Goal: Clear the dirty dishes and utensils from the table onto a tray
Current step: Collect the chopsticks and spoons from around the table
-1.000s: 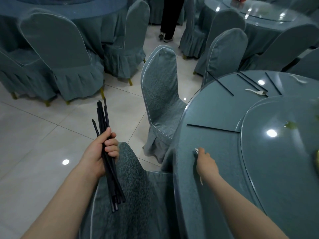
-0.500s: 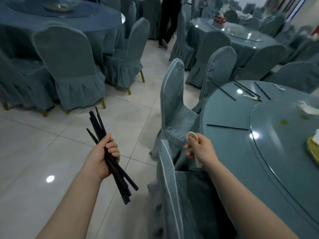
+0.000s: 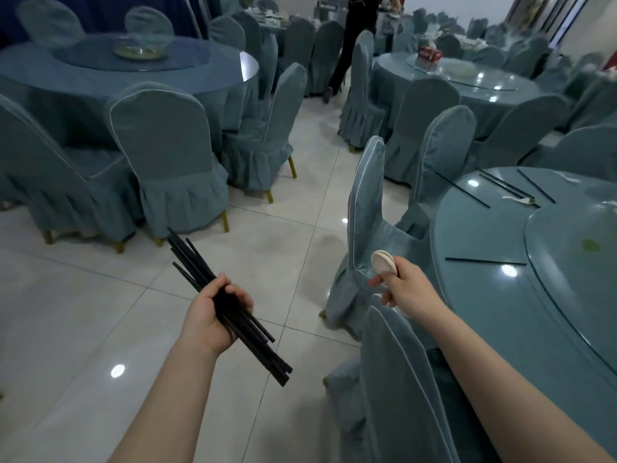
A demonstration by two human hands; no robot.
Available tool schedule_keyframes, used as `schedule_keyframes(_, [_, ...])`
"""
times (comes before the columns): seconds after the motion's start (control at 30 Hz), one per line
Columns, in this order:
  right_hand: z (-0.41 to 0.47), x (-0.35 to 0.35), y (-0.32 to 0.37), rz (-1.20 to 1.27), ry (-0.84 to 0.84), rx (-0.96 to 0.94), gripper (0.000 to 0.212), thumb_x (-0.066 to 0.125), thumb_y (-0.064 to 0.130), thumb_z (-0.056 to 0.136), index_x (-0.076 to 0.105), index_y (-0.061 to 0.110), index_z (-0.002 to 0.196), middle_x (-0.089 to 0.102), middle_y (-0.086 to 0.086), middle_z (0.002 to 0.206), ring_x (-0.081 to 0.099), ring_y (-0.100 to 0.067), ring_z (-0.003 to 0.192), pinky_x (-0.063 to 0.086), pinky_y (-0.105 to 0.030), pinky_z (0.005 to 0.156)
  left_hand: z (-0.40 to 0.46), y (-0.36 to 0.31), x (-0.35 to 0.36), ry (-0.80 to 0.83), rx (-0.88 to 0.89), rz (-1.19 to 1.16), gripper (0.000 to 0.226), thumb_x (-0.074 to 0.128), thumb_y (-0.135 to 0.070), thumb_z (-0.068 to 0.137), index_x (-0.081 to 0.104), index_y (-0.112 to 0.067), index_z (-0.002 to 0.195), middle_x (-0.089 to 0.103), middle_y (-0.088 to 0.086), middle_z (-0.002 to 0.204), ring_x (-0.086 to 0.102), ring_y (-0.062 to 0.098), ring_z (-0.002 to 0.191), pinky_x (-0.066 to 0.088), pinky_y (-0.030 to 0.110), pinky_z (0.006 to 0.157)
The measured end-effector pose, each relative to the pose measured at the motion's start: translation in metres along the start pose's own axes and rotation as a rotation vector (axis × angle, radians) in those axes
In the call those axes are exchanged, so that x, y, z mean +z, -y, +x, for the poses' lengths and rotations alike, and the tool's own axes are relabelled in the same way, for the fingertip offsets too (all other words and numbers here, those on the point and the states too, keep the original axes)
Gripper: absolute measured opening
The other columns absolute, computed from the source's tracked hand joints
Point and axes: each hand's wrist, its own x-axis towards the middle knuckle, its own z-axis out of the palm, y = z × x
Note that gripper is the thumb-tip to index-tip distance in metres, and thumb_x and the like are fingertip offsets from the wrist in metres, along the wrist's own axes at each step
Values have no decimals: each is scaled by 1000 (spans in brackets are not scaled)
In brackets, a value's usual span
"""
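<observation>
Several black chopsticks (image 3: 227, 309) gripped in left hand (image 3: 213, 312); right hand (image 3: 405, 285) pinches white spoon (image 3: 384, 262).

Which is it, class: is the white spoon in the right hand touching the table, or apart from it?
Apart. The head view shows the right hand holding the white spoon up over a chair, left of the table's edge.

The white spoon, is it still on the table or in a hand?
In a hand. The right hand pinches the white spoon in the air beside the table; its bowl sticks up above the fingers.
</observation>
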Motion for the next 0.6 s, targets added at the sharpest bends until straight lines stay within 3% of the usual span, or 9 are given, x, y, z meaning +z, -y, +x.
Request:
schedule_keyframes(0.17, [39, 4, -13, 63, -61, 29, 15, 46, 19, 99, 57, 28, 102, 71, 4, 77, 62, -10, 52, 45, -18, 48, 46, -24, 19, 13, -48, 35, 21, 57, -24, 92, 51, -16, 74, 48, -9, 59, 50, 4, 45, 48, 19, 47])
schedule_keyframes(0.27, [74, 2, -27, 5, -107, 56, 14, 45, 21, 99, 56, 30, 102, 68, 2, 72, 62, -11, 60, 45, -25, 56, 85, -33, 45, 40, -89, 99, 20, 58, -26, 89, 51, -16, 72, 47, -8, 56, 49, 4, 44, 48, 18, 46])
schedule_keyframes(0.37, [117, -6, -48, -79, -195, 119, 14, 46, 23, 96, 53, 31, 88, 65, 5, 71, 58, -15, 67, 42, -28, 57, 132, -41, 81, 97, -107, 178, 17, 60, -29, 79, 50, -19, 70, 44, -10, 54, 46, 2, 41, 44, 14, 43])
schedule_keyframes(0.47, [155, -19, -66, -65, -294, 250, 11, 60, 32, 88, 51, 29, 82, 60, 9, 77, 57, -13, 73, 39, -28, 59, 178, -49, 121, 154, -108, 277, 17, 57, -34, 77, 46, -24, 70, 38, -11, 47, 39, -1, 36, 36, 10, 38])
schedule_keyframes(0.53, [177, -28, -77, -113, -336, 331, 17, 69, 32, 83, 55, 23, 85, 59, 8, 80, 56, -14, 74, 38, -28, 61, 209, -54, 150, 214, -114, 290, 24, 72, -31, 69, 48, -25, 69, 37, -10, 45, 38, -1, 35, 34, 10, 37])
schedule_keyframes(0.6, [202, -36, -87, -150, -387, 412, 17, 68, 27, 83, 60, 12, 87, 61, -2, 81, 58, -24, 78, 40, -30, 65, 238, -58, 182, 277, -143, 322, 46, 94, -22, 41, 54, -23, 63, 37, -11, 45, 38, 0, 35, 35, 10, 37])
